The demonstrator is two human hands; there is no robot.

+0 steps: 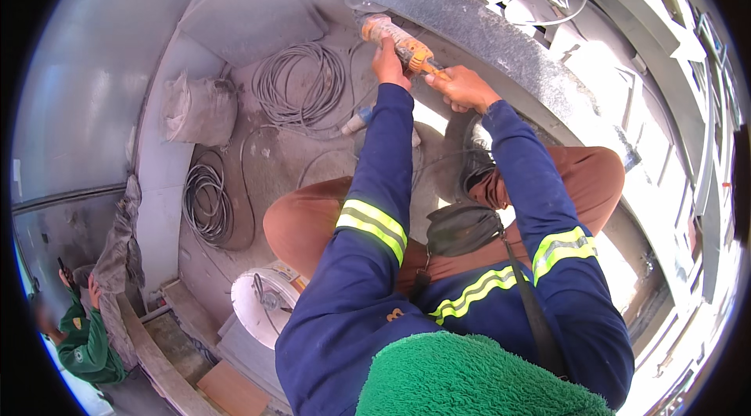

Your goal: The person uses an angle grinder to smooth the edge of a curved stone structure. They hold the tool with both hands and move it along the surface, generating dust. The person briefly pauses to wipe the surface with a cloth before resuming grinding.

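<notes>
A dusty yellow-orange angle grinder [400, 40] is held in front of me at the edge of a long grey stone slab [461, 17]. My left hand [390, 66] is closed round the front part of its body. Farther back, my right hand [465, 89] grips the narrow rear end. The grinder's disc end [364, 6] is beside the slab's left part; whether it touches the stone I cannot tell. Partly hidden by my left forearm, a blue and whitish tool [358, 120] lies on the floor.
Coiled cables [301, 86] and another coil [207, 201] lie at left, near a dusty bag [199, 109]. A white bucket [254, 306] stands by my left knee. Pale offcuts [579, 48] fill the right side. A person in green [90, 342] is at lower left.
</notes>
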